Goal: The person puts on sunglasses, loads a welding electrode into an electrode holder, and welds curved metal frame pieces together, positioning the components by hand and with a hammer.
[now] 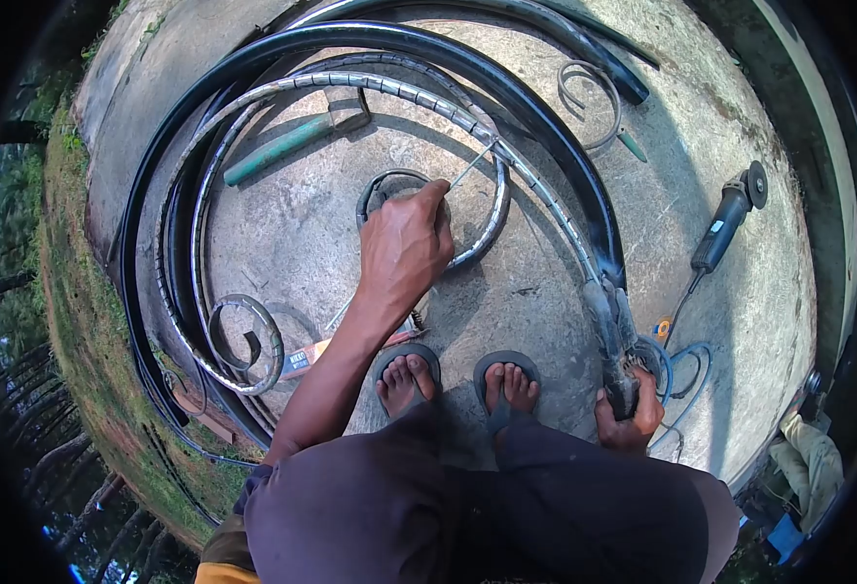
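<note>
Near the middle of the view my left hand (407, 241) is closed around a thin rod (474, 164), whose tip touches the curled metal strip (428, 100) with dark marks along it. At the lower right my right hand (633, 414) grips a dark tool (615, 331) with a grey body; the tool's far end lies close to the bent black tube (584, 165). A smaller ring of the metalwork (494, 222) curves beside my left hand, which hides part of it.
A green-handled hammer (287, 148) lies at the upper left, an angle grinder (725, 226) at the right with its cord. A small spiral (271, 343) and an orange-and-white packet (304, 358) are at the lower left. My sandalled feet (409, 382) stand on the concrete.
</note>
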